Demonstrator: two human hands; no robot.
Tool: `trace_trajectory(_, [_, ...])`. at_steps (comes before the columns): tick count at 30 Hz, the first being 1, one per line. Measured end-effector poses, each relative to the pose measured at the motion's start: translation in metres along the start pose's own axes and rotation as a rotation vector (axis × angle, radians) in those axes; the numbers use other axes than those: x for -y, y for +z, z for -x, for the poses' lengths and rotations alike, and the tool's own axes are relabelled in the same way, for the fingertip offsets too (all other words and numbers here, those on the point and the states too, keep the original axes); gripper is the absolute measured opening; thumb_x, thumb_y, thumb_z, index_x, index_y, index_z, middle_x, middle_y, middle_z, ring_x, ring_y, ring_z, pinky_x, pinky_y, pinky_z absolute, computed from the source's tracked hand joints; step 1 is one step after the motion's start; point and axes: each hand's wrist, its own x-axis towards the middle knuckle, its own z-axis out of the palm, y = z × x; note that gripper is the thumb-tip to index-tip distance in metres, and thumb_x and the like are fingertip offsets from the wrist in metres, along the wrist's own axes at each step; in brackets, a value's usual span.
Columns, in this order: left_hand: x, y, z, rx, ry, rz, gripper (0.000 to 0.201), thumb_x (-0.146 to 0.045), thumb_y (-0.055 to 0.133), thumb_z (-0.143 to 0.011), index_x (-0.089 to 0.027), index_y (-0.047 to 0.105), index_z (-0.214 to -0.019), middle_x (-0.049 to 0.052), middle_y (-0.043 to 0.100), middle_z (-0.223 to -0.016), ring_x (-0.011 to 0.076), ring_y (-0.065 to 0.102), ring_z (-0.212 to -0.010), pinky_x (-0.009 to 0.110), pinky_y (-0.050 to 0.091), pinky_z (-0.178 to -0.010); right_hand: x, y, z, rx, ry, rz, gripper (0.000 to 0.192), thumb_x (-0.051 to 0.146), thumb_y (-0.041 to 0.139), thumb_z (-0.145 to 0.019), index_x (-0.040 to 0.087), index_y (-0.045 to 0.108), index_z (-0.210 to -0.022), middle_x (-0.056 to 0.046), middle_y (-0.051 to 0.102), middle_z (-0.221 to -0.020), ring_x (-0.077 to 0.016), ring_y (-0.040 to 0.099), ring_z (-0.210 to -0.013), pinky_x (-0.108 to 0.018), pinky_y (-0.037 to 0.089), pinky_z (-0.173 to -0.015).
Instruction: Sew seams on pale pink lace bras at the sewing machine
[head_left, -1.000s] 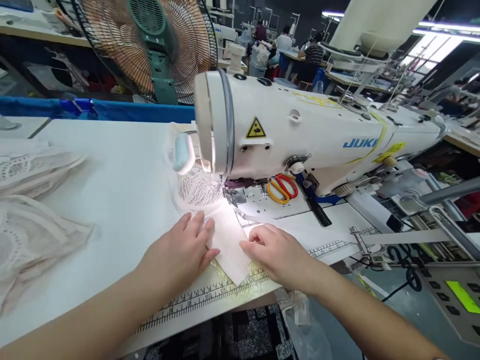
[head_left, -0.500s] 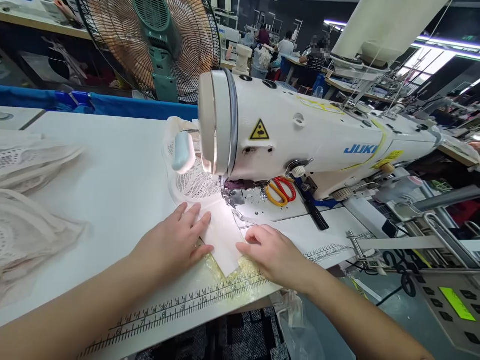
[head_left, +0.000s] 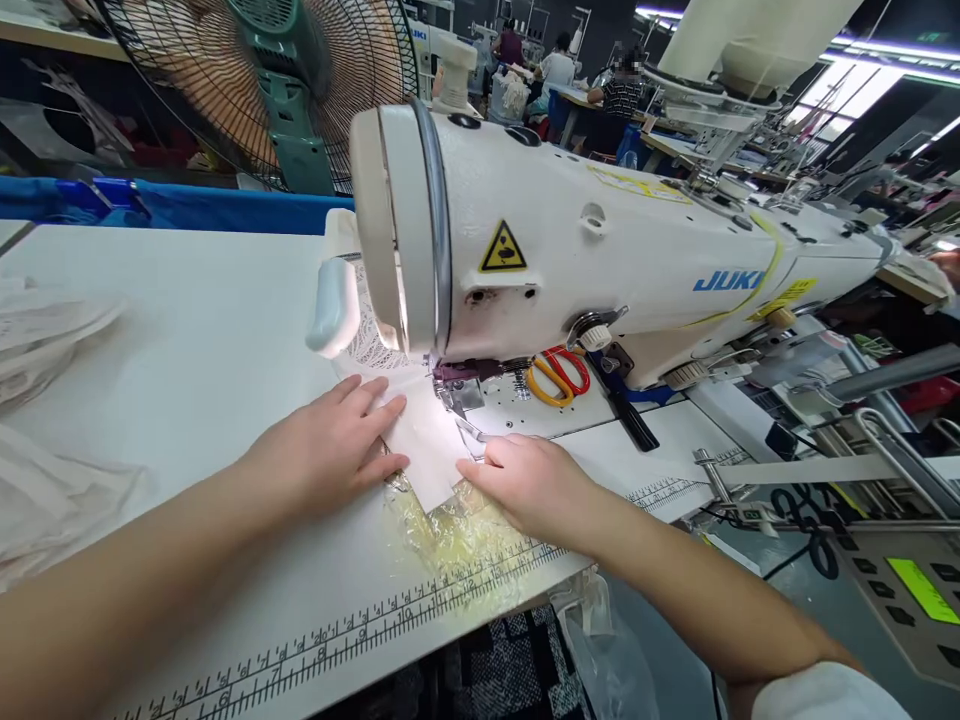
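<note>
While pressing fabric piece (head_left: 420, 455) — left hand (head_left: 322, 455) fingers spread flat | right hand (head_left: 525, 485) fingers curled on it

Cloth piece (head_left: 427, 450): white woven fabric, matt, smooth, brightly lit; lace section (head_left: 369, 345) behind it openwork and textured. Sewing machine (head_left: 600, 270): cream enamelled metal, glossy. Presser foot (head_left: 457, 395): bare metal, shiny. Counter (head_left: 210, 340): white laminate, smooth, low sheen. Tape patch (head_left: 457, 530): yellowed clear plastic, wrinkled, glossy. Scissors (head_left: 559, 375): red and yellow plastic handles. Fan (head_left: 255, 80): wire metal guard, green plastic hub.
</note>
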Motion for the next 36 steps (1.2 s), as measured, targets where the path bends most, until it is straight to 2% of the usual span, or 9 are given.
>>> trace_trajectory(4, [0.010, -0.006, -0.012, 0.029, 0.033, -0.027, 0.062, -0.048, 0.044, -0.084, -0.014, 0.052, -0.135, 0.017, 0.043, -0.146, 0.0392, 0.036, -0.135, 0.053, 0.040, -0.103, 0.000, -0.006, -0.008, 0.067, 0.025, 0.029, 0.038, 0.010, 0.050, -0.081, 0.020, 0.056, -0.117, -0.004, 0.061, -0.078, -0.0146, 0.050, -0.062, -0.027, 0.020, -0.049])
trace_trajectory(8, [0.021, -0.011, -0.023, 0.044, 0.061, -0.047, 0.059, -0.048, 0.043, -0.085, -0.015, 0.055, -0.132, 0.017, 0.049, -0.142, 0.0368, 0.041, -0.132, 0.049, 0.039, -0.104, 0.002, -0.012, -0.017, 0.136, 0.056, 0.063, 0.046, 0.011, 0.051, -0.081, 0.020, 0.052, -0.126, -0.004, 0.064, -0.073, -0.0153, 0.055, -0.056, -0.025, 0.022, -0.045])
trace_trajectory(12, [0.030, -0.010, -0.029, -0.013, 0.096, -0.100, 0.052, -0.049, 0.042, -0.089, -0.015, 0.057, -0.126, 0.017, 0.057, -0.129, 0.0341, 0.055, -0.114, 0.043, 0.049, -0.087, 0.005, -0.017, -0.026, 0.206, 0.100, 0.078, 0.058, 0.008, 0.051, -0.079, 0.018, 0.045, -0.136, -0.004, 0.065, -0.066, -0.0177, 0.059, -0.056, -0.024, 0.027, -0.044])
trace_trajectory(15, [0.037, -0.008, -0.031, -0.037, 0.105, -0.131, 0.050, -0.047, 0.037, -0.094, -0.014, 0.056, -0.126, 0.014, 0.062, -0.121, 0.0298, 0.061, -0.102, 0.034, 0.050, -0.073, 0.009, -0.022, -0.032, 0.266, 0.147, 0.093, 0.069, 0.008, 0.054, -0.076, 0.017, 0.037, -0.143, -0.005, 0.068, -0.069, -0.0191, 0.061, -0.057, -0.025, 0.032, -0.045])
trace_trajectory(19, [0.041, -0.007, -0.033, -0.079, 0.051, -0.075, 0.045, -0.044, 0.036, -0.095, -0.017, 0.056, -0.126, 0.008, 0.067, -0.111, 0.0246, 0.063, -0.092, 0.031, 0.048, -0.071, 0.016, -0.029, -0.039, 0.346, 0.192, 0.069, 0.081, 0.008, 0.059, -0.073, 0.012, 0.028, -0.148, -0.007, 0.068, -0.069, -0.0210, 0.063, -0.058, -0.026, 0.038, -0.045])
trace_trajectory(22, [0.034, -0.011, -0.034, -0.140, 0.094, 0.008, 0.041, -0.038, 0.033, -0.096, -0.020, 0.062, -0.118, 0.005, 0.069, -0.099, 0.0203, 0.062, -0.079, 0.031, 0.048, -0.070, 0.020, -0.031, -0.043, 0.352, 0.195, 0.066, 0.083, 0.008, 0.059, -0.073, 0.009, 0.026, -0.149, -0.008, 0.067, -0.068, -0.0208, 0.062, -0.055, -0.028, 0.041, -0.045])
trace_trajectory(27, [0.004, -0.012, -0.028, -0.247, 0.494, 0.143, 0.041, -0.030, 0.029, -0.094, -0.018, 0.068, -0.101, 0.012, 0.067, -0.097, 0.0234, 0.059, -0.088, 0.037, 0.048, -0.079, 0.024, -0.021, -0.045, 0.257, 0.202, 0.038, 0.080, 0.015, 0.062, -0.075, 0.003, 0.028, -0.147, -0.011, 0.069, -0.070, -0.0217, 0.064, -0.058, -0.031, 0.046, -0.050])
trace_trajectory(31, [-0.006, -0.001, -0.023, -0.215, 0.487, 0.131, 0.037, -0.033, 0.035, -0.093, -0.016, 0.067, -0.098, 0.013, 0.064, -0.093, 0.0248, 0.056, -0.084, 0.038, 0.048, -0.075, 0.026, -0.016, -0.045, 0.236, 0.233, 0.013, 0.077, 0.018, 0.062, -0.077, 0.003, 0.030, -0.146, -0.011, 0.070, -0.072, -0.0212, 0.064, -0.060, -0.030, 0.048, -0.052])
trace_trajectory(36, [-0.002, 0.002, -0.023, -0.215, 0.475, 0.056, 0.039, -0.031, 0.032, -0.094, -0.016, 0.069, -0.093, 0.012, 0.061, -0.088, 0.0251, 0.053, -0.081, 0.039, 0.045, -0.076, 0.029, -0.025, -0.049, 0.291, 0.272, 0.005, 0.080, 0.017, 0.060, -0.078, 0.005, 0.024, -0.148, -0.012, 0.071, -0.075, -0.0217, 0.066, -0.064, -0.031, 0.050, -0.056])
